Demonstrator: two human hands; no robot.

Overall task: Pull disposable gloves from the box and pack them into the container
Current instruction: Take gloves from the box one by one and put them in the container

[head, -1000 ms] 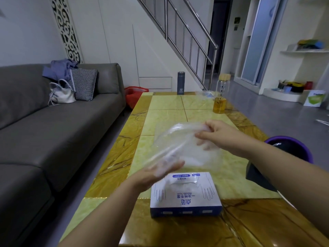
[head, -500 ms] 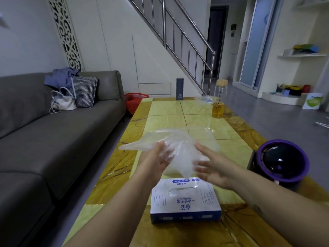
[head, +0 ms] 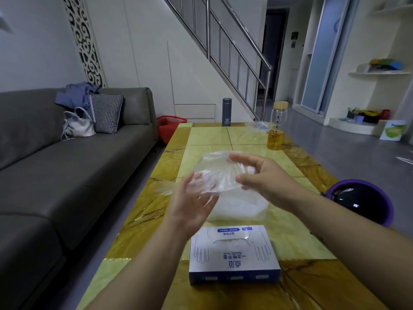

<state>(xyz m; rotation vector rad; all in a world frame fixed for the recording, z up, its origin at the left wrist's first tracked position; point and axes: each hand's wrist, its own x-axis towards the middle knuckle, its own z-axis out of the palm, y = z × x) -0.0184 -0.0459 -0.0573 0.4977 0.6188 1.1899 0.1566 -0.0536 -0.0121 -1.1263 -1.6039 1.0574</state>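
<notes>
Taking the box (head: 233,253) near the front edge of the tabletop (head: 290,231) as the landmark, everything else falls around it. Up and to the left of the box, the left hand (head: 190,209) is raised above the tabletop, palm up and fingers spread, with the lower edge of a clear glove (head: 214,175) draped over its fingertips; it supports the film more than it grips it. The glove hangs in the air beyond the box, crumpled, with 1 loose flap trailing out to the left. Just behind the box lies the container (head: 243,206), which looks like a soft translucent bag or tub; I cannot tell which. Up and to the right of the box, the right hand (head: 263,177) pinches the glove's right edge between thumb and fingers, half closed. More gloves show through the box's top opening.

The film looks nearly weightless, limp and slippery, and it likely clings and billows, so it should be gathered into a bunch and held by pinched folds, then pressed down into the container.
</notes>
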